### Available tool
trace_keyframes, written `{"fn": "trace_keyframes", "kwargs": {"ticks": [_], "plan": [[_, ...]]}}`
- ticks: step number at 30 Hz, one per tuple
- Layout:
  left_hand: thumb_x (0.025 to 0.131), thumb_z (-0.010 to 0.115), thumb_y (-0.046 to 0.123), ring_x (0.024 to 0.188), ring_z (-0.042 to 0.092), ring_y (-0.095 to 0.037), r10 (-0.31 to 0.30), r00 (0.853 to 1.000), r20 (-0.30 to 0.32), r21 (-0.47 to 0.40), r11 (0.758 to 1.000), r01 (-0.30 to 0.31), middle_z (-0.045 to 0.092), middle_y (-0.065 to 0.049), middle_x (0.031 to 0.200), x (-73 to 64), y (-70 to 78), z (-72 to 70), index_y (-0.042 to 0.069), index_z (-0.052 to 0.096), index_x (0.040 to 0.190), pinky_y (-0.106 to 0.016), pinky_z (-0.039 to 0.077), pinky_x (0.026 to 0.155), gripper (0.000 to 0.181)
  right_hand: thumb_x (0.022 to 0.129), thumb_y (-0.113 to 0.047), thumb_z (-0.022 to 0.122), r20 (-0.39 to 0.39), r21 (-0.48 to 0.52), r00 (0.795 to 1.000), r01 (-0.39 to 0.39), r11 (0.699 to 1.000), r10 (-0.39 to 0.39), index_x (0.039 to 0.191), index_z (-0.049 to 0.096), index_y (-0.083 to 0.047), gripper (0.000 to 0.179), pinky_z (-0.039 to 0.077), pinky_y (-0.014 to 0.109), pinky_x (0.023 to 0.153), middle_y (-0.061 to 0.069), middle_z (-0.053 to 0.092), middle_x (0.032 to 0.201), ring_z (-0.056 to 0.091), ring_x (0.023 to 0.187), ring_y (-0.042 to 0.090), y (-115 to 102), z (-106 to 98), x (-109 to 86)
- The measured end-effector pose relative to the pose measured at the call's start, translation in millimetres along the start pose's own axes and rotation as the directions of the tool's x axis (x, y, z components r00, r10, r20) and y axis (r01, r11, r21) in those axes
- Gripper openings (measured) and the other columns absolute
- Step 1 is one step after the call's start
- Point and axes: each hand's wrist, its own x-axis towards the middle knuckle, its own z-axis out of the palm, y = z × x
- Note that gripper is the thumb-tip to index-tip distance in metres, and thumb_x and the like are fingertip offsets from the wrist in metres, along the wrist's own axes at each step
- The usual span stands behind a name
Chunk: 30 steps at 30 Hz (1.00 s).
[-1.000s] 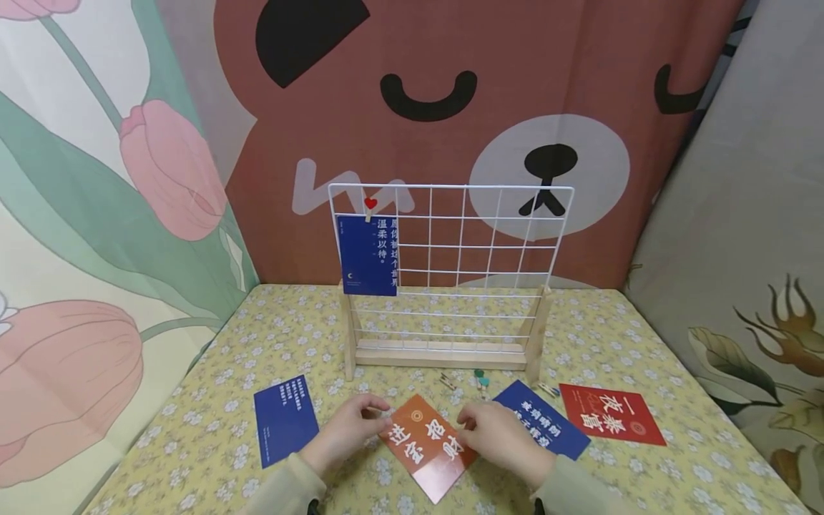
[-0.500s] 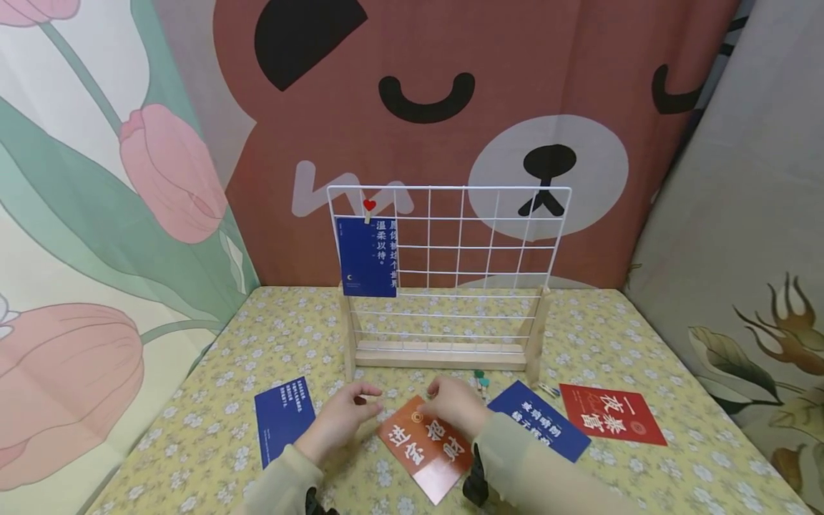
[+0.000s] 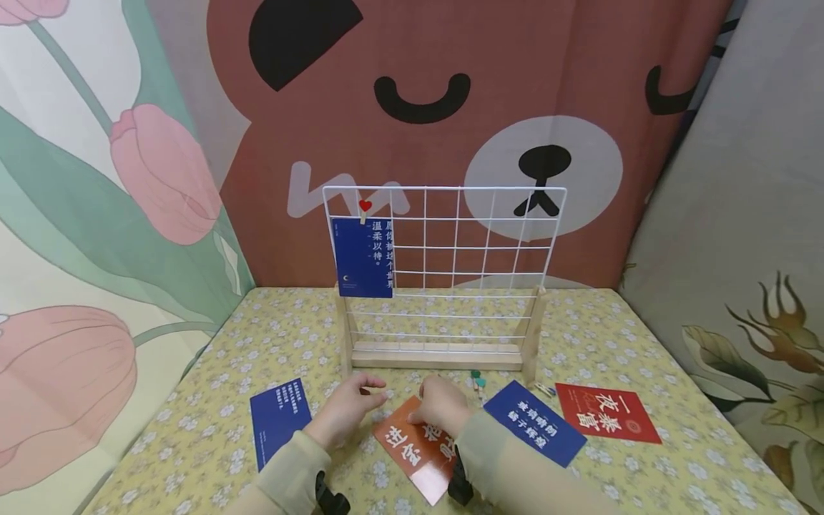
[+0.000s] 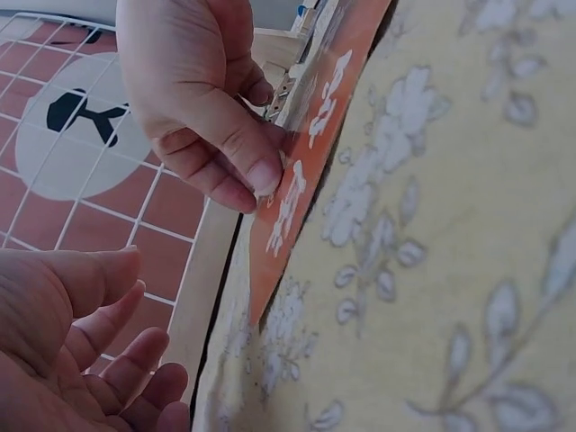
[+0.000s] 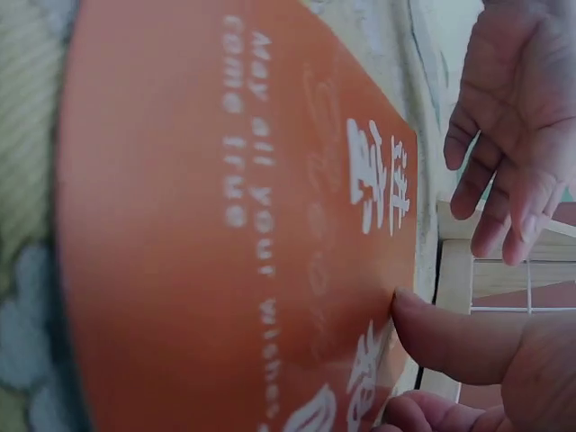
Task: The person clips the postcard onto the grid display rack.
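Note:
An orange card (image 3: 405, 447) with white lettering lies on the flowered tablecloth between the hands. At its far corner is the right hand (image 3: 444, 404), thumb over the card's face and fingers curled at the edge. The left wrist view shows this thumb and forefinger (image 4: 238, 193) pinching that edge. The left hand (image 3: 347, 408) hovers beside the card, apart from it, fingers loosely bent and holding nothing. Behind stands a white wire grid rack (image 3: 473, 247) on a wooden base; a blue card (image 3: 360, 265) hangs at its upper left from a red heart clip (image 3: 365, 207).
A blue card (image 3: 277, 418) lies at the left. To the right lie another blue card (image 3: 537, 422) and a red card (image 3: 608, 413). Green-topped clips (image 3: 478, 381) and another small clip (image 3: 545, 389) sit near the rack's foot. Patterned curtains surround the table.
The right hand has moved left and forward from the orange card's right corner to its far corner. The left hand has drawn off the card's left corner and lies slightly farther forward.

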Motion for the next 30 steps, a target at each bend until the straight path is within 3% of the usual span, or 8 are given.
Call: {"fn": "trace_keyframes", "kwargs": {"ticks": [11,17,24,30], "plan": [[0.093,0.064,0.015,0.096,0.058,-0.022,-0.008,1.000,-0.012,-0.026,1.000,0.008,0.059,-0.010,0.114,-0.2,-6.8,-1.0,0.001,0.060,0.115,-0.040,0.048,0.080,0.026,0.066,-0.023,0.089,-0.007,0.011,0.999,-0.044,0.999,0.044,0.104,0.063,0.000,0.052,0.050,0.043,0.067,0.010,0.059,0.087,0.057,0.077,0.025,-8.0,8.2,1.1],[0.093,0.064,0.016,0.095,0.057,-0.023,-0.014,1.000,0.008,-0.027,1.000,0.014,0.058,-0.011,0.112,-0.4,-4.6,-0.6,0.001,0.060,0.118,-0.042,0.048,0.079,0.029,0.066,-0.016,0.089,0.002,0.090,0.998,-0.064,0.994,0.064,0.105,0.061,0.001,0.051,0.050,0.043,0.067,0.012,0.058,0.091,0.056,0.080,0.027,-7.2,8.4,0.3],[0.093,0.065,0.017,0.095,0.057,-0.022,0.007,1.000,0.014,0.051,0.999,-0.007,0.061,-0.007,0.109,6.8,-7.6,3.4,0.005,0.062,0.113,-0.039,0.048,0.078,0.023,0.064,-0.016,0.089,-0.006,0.101,0.999,-0.047,0.994,0.048,0.100,0.058,-0.003,0.050,0.049,0.040,0.062,0.010,0.055,0.086,0.054,0.075,0.024,-3.9,8.1,1.2],[0.092,0.065,0.017,0.097,0.058,-0.021,-0.019,1.000,0.018,0.075,0.997,0.018,0.063,-0.003,0.102,17.5,-5.7,7.3,0.006,0.063,0.112,-0.044,0.046,0.084,0.023,0.066,-0.019,0.089,0.002,0.116,0.999,-0.038,0.993,0.038,0.101,0.058,-0.005,0.048,0.049,0.038,0.062,0.007,0.057,0.087,0.055,0.074,0.021,1.4,9.9,-0.2]]}}
